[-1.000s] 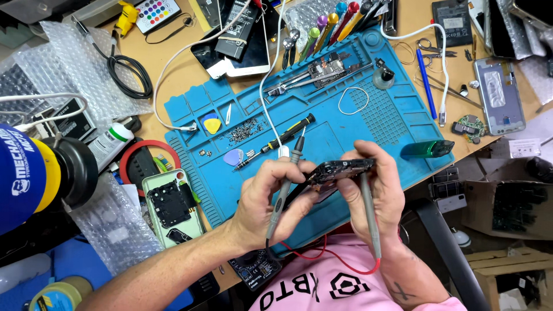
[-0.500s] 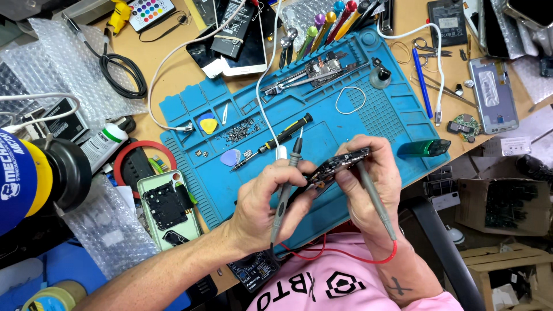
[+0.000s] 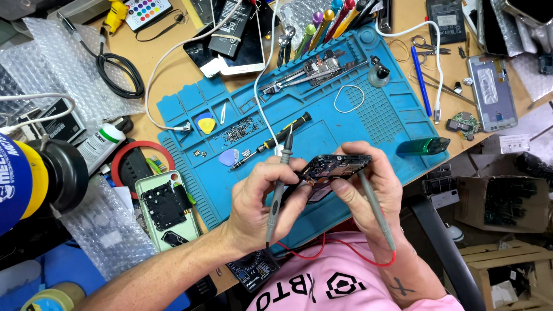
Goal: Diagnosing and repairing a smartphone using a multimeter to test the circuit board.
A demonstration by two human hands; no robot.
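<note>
Both hands meet over the near edge of a blue silicone repair mat (image 3: 345, 129) with moulded compartments along its far and left sides. The left hand (image 3: 262, 198) is closed around a grey test probe (image 3: 279, 184), its tip pointing away from the person, while its fingers also steady a black opened phone body (image 3: 334, 170) held just above the mat's near edge. The right hand (image 3: 368, 187) pinches the right end of that phone body and grips a second grey probe (image 3: 377, 210), whose red lead (image 3: 340, 249) loops back across the pink shirt. In the mat's left compartments lie a yellow triangular pick (image 3: 205, 123) and a scatter of tiny dark screws (image 3: 237, 132); a blue round pick (image 3: 228, 156) sits just nearer. A black-handled screwdriver (image 3: 276, 138) lies diagonally on the mat, far of the hands. To the left, off the mat, a pale green phone back cover (image 3: 166, 208) rests beside bubble wrap (image 3: 106, 230). A translucent green box (image 3: 423, 146) sits at the mat's right edge.
</note>
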